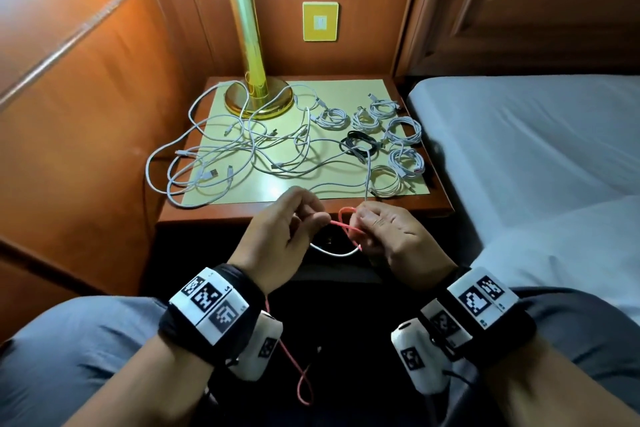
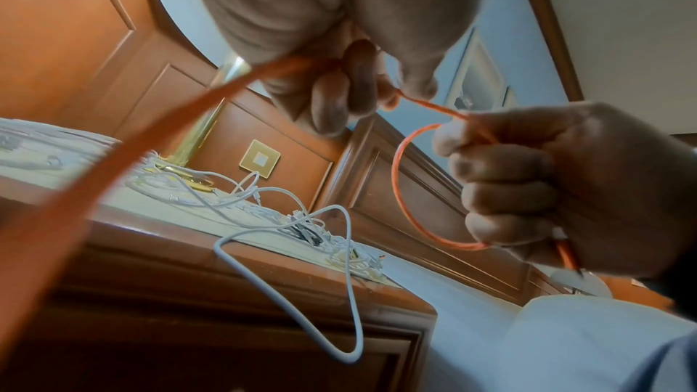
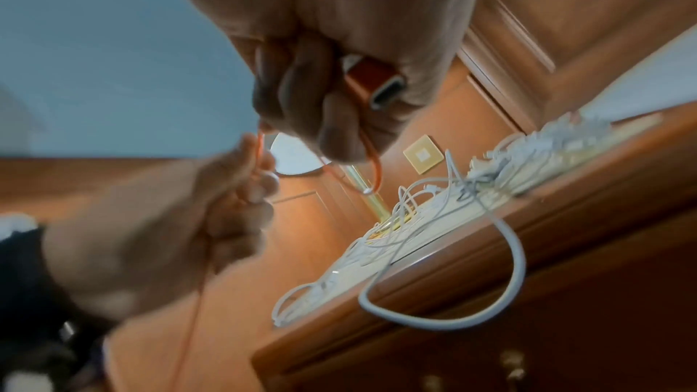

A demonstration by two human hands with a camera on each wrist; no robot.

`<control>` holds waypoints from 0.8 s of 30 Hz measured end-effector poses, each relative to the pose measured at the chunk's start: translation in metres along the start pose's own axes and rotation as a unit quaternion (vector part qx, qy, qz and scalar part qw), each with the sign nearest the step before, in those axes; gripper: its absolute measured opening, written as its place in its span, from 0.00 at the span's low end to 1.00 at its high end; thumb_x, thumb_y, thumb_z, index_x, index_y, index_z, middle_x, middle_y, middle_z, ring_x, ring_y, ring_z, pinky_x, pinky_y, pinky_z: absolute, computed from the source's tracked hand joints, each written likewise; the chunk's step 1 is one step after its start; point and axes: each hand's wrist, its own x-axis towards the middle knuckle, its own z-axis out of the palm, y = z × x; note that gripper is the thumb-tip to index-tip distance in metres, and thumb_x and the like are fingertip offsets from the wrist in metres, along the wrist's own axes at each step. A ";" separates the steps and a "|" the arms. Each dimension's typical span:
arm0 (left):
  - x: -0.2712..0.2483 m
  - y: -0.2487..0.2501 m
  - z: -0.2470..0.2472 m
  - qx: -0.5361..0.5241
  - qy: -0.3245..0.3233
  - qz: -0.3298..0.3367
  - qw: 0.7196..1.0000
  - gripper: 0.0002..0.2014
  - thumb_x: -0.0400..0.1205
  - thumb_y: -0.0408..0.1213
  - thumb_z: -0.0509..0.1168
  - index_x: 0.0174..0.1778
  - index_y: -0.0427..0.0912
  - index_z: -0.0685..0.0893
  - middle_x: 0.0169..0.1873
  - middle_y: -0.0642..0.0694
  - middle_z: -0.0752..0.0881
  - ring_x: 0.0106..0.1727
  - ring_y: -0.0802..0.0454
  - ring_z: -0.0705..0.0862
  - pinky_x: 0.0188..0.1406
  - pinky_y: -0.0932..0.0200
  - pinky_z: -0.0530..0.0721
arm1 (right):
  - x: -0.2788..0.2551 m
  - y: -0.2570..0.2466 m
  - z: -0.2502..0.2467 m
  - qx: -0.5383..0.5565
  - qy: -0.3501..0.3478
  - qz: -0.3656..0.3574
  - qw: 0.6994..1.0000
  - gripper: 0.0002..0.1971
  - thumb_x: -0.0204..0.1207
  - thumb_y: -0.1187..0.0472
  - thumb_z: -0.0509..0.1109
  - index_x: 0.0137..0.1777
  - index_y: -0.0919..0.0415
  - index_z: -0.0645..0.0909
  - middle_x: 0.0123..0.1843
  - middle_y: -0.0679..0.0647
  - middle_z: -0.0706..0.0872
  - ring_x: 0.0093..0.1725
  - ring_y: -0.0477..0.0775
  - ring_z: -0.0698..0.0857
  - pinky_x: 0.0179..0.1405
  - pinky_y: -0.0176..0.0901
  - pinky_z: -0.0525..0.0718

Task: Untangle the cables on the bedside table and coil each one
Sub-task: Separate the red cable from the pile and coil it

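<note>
An orange-red cable [image 1: 341, 224] is held in both hands in front of the bedside table [image 1: 436, 206]. My right hand [image 1: 381, 229] grips a small loop of it [image 2: 399, 190], with its plug [image 3: 371, 78] tucked against the palm. My left hand [image 1: 294, 218] pinches the strand [image 2: 426, 103] leading into that loop; the loose tail [image 1: 294, 364] hangs down between my knees. A tangle of white cables [image 1: 242, 146] covers the table's left half. Several coiled white cables [image 1: 403, 130] and one coiled black cable [image 1: 358, 144] lie on the right half.
A brass lamp [image 1: 249, 55] stands at the back left of the table, with white cable around its base. A loop of white cable [image 1: 334, 253] hangs over the table's front edge. A bed [image 1: 540, 135] lies to the right and wood panelling to the left.
</note>
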 end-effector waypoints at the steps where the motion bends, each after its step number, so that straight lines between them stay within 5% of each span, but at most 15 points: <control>1: -0.001 0.002 0.003 -0.018 -0.020 -0.013 1.000 0.10 0.86 0.41 0.65 0.60 0.43 0.83 0.34 0.56 0.79 0.29 0.60 0.75 0.34 0.68 0.74 | 0.000 -0.001 0.001 0.043 0.000 0.018 0.999 0.18 0.81 0.48 0.59 0.34 0.59 0.76 0.23 0.50 0.67 0.18 0.43 0.63 0.16 0.32 0.61; 3: -0.001 0.006 0.009 -0.014 -0.043 -0.007 0.999 0.13 0.88 0.37 0.61 0.65 0.41 0.83 0.36 0.60 0.80 0.33 0.65 0.77 0.40 0.73 0.73 | -0.002 -0.004 0.004 0.119 -0.008 0.046 0.992 0.23 0.81 0.44 0.59 0.30 0.59 0.70 0.20 0.50 0.63 0.15 0.44 0.58 0.16 0.30 0.57; 8: 0.003 0.010 0.012 -0.017 -0.103 -0.040 0.994 0.14 0.90 0.41 0.55 0.41 0.48 0.82 0.27 0.65 0.80 0.27 0.64 0.75 0.31 0.71 0.69 | -0.003 -0.002 0.006 0.171 0.013 0.051 0.984 0.24 0.85 0.44 0.58 0.29 0.56 0.66 0.21 0.51 0.57 0.17 0.45 0.54 0.18 0.32 0.54; 10: 0.003 0.006 0.010 -0.019 -0.095 -0.070 0.993 0.16 0.88 0.49 0.53 0.37 0.51 0.78 0.24 0.62 0.78 0.25 0.62 0.73 0.30 0.61 0.70 | 0.000 -0.001 0.007 0.160 0.045 0.035 0.985 0.19 0.83 0.49 0.59 0.34 0.60 0.70 0.23 0.52 0.60 0.17 0.47 0.60 0.19 0.38 0.64; 13: 0.005 -0.001 0.006 -0.034 -0.061 -0.112 0.991 0.18 0.84 0.59 0.52 0.37 0.52 0.77 0.21 0.58 0.75 0.25 0.54 0.72 0.30 0.50 0.73 | 0.004 0.004 0.005 0.124 0.054 0.018 0.991 0.15 0.83 0.54 0.61 0.44 0.66 0.79 0.27 0.55 0.68 0.26 0.51 0.74 0.36 0.48 0.78; 16: 0.007 -0.004 0.001 -0.060 -0.036 -0.141 0.988 0.17 0.84 0.57 0.54 0.38 0.50 0.77 0.20 0.55 0.73 0.25 0.50 0.72 0.30 0.42 0.75 | 0.005 0.009 -0.002 0.020 0.021 0.016 0.999 0.12 0.88 0.59 0.62 0.52 0.62 0.85 0.34 0.55 0.81 0.39 0.52 0.84 0.47 0.46 0.81; 20: 0.010 -0.005 -0.004 -0.097 -0.008 -0.157 0.983 0.17 0.86 0.51 0.55 0.36 0.48 0.78 0.22 0.53 0.72 0.25 0.50 0.71 0.29 0.50 0.72 | 0.003 0.008 -0.007 -0.080 0.023 0.009 0.996 0.10 0.86 0.63 0.66 0.53 0.55 0.89 0.43 0.49 0.87 0.35 0.39 0.81 0.38 0.31 0.77; 24: 0.010 -0.004 -0.005 -0.210 -0.008 -0.207 0.955 0.17 0.88 0.47 0.58 0.34 0.45 0.77 0.29 0.39 0.70 0.27 0.45 0.68 0.26 0.57 0.70 | 0.002 0.004 -0.011 -0.133 0.047 -0.020 0.990 0.08 0.82 0.65 0.71 0.53 0.55 0.92 0.49 0.50 0.88 0.39 0.42 0.86 0.43 0.32 0.81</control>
